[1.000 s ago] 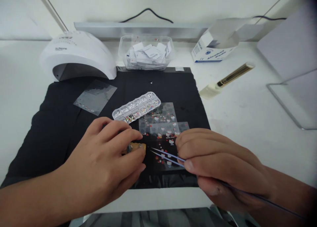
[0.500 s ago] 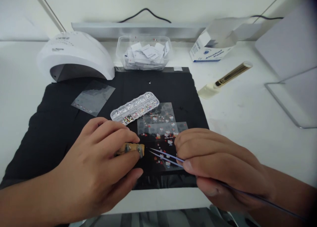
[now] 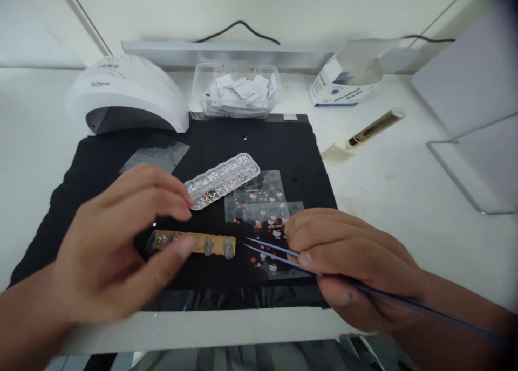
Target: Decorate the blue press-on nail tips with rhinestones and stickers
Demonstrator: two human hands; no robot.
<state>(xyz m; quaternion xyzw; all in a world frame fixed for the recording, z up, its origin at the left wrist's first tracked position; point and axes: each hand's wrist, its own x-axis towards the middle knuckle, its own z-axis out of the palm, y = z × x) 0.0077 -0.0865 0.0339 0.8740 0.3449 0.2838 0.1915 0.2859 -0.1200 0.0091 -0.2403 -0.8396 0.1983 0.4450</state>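
Head view: in the lower left of the frame the left hand is blurred, its fingers loosely curled and spread above a tan strip that carries a few small nail tips. The thumb tip lies over the strip's left part, near its lower edge; the index finger arches above it without clearly touching, so whether the hand grips the strip cannot be told. The strip lies flat on the black mat, just below centre, running left to right, and its right end is bare of the hand.

In the lower right the right hand pinches a pair of blue tweezers between thumb and forefinger, the other fingers folded close together. The two tweezer tips stand slightly apart with nothing seen between them, and they point left, stopping just beside the right end of the strip without touching it. Beneath the tweezers lies a clear sticker sheet with small red and white figures.

Just above the left hand's fingertips sits a long clear bead box with many compartments, lying at a slant. In the upper left stands a white nail lamp; at upper centre a clear tub holds white packets. A gold and cream pen lies on the white table at the right.
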